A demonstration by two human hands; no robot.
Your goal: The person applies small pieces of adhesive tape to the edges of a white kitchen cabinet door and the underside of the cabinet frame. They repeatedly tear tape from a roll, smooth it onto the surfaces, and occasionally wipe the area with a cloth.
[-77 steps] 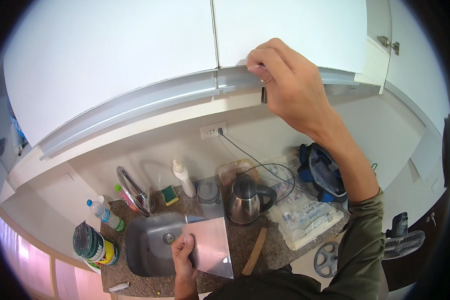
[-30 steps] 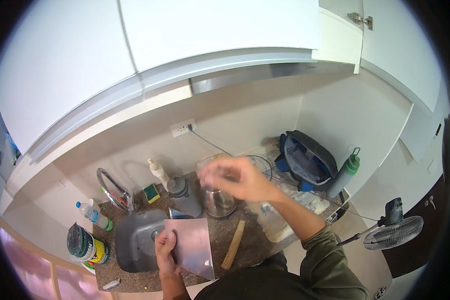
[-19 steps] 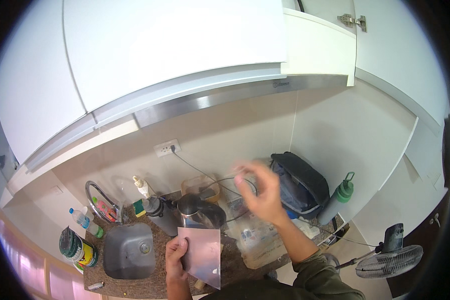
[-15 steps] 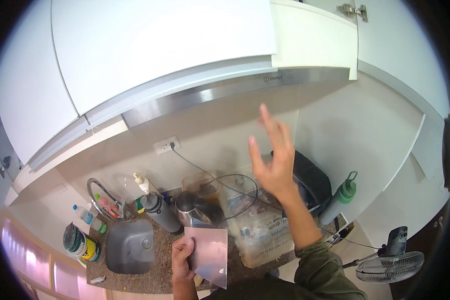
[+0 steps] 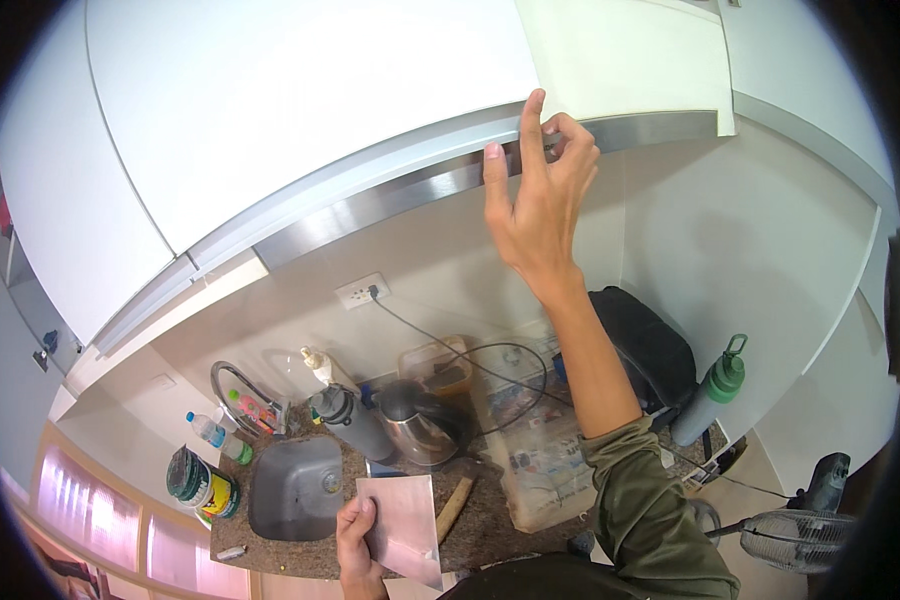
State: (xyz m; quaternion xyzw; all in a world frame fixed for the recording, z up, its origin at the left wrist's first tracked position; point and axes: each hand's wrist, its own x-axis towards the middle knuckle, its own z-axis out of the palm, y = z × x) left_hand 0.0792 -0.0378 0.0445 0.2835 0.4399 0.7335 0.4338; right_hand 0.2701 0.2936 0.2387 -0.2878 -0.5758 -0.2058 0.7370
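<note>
My left hand (image 5: 358, 536) grips a thin, flat pinkish sheet (image 5: 406, 530) by its left edge, thumb on the near face. I cannot tell what the sheet is made of. My right hand (image 5: 548, 195) is raised to the lower edge of the white upper cabinet door (image 5: 320, 90), in front of the steel range hood strip (image 5: 370, 205). Its thumb and index finger stretch apart, the other fingers bend, and nothing shows between them. Whether the index fingertip touches the door is unclear. A light brown wooden piece (image 5: 455, 510) lies on the granite counter (image 5: 320, 563) beside the sheet.
Around the sink (image 5: 290, 490) stand a faucet (image 5: 232, 372), plastic bottles and a green-lidded tub (image 5: 202, 485). A grey flask (image 5: 355, 425), an electric kettle (image 5: 420, 425), a clear plastic-covered tray (image 5: 540, 490), a black bag (image 5: 635, 345) and a green-topped bottle (image 5: 708, 395) line the wall. A fan (image 5: 800, 530) is at right.
My right hand has risen from before the wall to the cabinet door's lower edge. The view has shifted, and the wooden piece now shows more beside the sheet, still held in my left hand.
</note>
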